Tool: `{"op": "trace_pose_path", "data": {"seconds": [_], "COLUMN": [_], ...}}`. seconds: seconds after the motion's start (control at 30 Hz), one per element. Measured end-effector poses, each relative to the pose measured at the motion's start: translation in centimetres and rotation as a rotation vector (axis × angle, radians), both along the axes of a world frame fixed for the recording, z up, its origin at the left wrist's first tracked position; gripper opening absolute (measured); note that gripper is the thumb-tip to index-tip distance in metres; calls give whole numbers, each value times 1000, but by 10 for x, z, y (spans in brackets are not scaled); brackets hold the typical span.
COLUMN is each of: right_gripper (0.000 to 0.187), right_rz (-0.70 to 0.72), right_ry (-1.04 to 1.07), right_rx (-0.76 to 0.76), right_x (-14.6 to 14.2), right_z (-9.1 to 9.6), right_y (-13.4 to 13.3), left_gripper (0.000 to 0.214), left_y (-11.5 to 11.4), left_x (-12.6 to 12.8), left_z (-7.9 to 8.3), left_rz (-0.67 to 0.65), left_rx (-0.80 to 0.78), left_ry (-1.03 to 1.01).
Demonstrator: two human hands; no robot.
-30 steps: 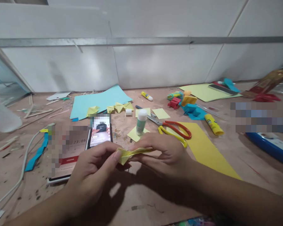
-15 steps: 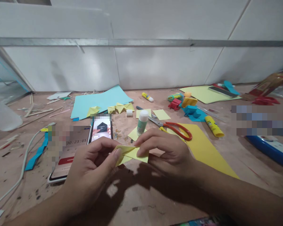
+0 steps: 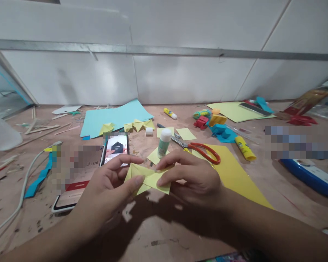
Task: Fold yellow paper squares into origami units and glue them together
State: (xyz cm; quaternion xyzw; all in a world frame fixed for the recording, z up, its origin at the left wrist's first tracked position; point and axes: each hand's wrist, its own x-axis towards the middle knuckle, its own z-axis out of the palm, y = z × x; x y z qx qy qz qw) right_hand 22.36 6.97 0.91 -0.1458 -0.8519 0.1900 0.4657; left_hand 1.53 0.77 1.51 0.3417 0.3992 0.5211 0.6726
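A folded piece of yellow paper point(image 3: 149, 178) is held between both hands above the table. My left hand point(image 3: 112, 185) pinches its left part, thumb on top and the index finger lifted off behind. My right hand point(image 3: 194, 174) grips the right end, with thumb and fingers closed on it. Creases run across the paper's face. Just behind the hands a glue stick point(image 3: 164, 143) with a white cap stands upright on a small yellow paper square point(image 3: 153, 155). Scissors point(image 3: 205, 151) with red-orange handles lie behind my right hand.
Two phones, one lit with a picture point(image 3: 116, 148) and one showing a timer point(image 3: 79, 174), lie at the left. Folded yellow pieces point(image 3: 138, 125) sit by blue sheets point(image 3: 109, 114). A yellow sheet point(image 3: 240, 174), a yellow glue tube point(image 3: 245, 148) and a blue-edged power strip point(image 3: 311, 178) are right.
The yellow paper has opened out wider on its left side, showing more of its face. My left index finger has lifted away from its upper edge.
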Motion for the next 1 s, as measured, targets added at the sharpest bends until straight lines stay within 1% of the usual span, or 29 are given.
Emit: {"op": "trace_pose_path", "data": {"seconds": [0.17,0.27,0.33,0.37,0.43,0.47,0.5,0.53,0.57,0.6,0.63,0.7,0.77,0.83,0.87,0.9,0.97,1.0], "right_gripper": [20,27,33,33,30,29,33,43,53,59,57,38,25,26,27,27,33,40], "right_rz": [-22,-46,-124,-212,-444,-559,-624,-651,-666,-652,-626,-571,-533,-495,-470,-418,-438,-434], "right_ry": [-61,-90,-61,-1,161,221,210,146,39,-61,-138,-201,-186,-122,-55,-43,-111,-172], "right_rx": [11,81,131,125,35,-44,-126,-211,-315,-401,-458,-502,-520,-521,-496,-427,-251,-124], "right_x": [2,3,6,7,11,12,12,10,8,5,1,-6,-8,-5,-3,0,5,5], "right_z": [-6,-3,3,5,8,7,5,1,-4,-9,-14,-21,-21,-12,-6,2,16,22], "right_y": [0,0,3,6,13,18,23,28,33,37,41,45,43,36,30,24,10,3], "left_gripper": [32,41,50,55,62,62,59,54,47,39,32,27,35,45,47,48,47,47], "left_y": [0,1,1,1,0,0,0,0,0,1,2,5,7,8,9,9,10,10], "left_x": [-1,-1,0,2,6,8,10,11,11,10,8,3,0,-1,-1,0,2,2], "left_z": [-1,-1,-1,-1,-1,-1,-2,-4,-5,-7,-9,-13,-13,-11,-10,-8,-6,-5], "left_rz": [26,45,78,100,130,139,146,146,137,125,105,87,114,171,204,231,270,293], "left_rx": [18,15,-26,-62,-139,-171,-188,-186,-175,-160,-147,-117,-83,-69,-70,-72,-63,-50], "left_ry": [59,86,72,62,11,-30,-66,-88,-90,-71,-37,27,56,60,50,35,15,20]}}
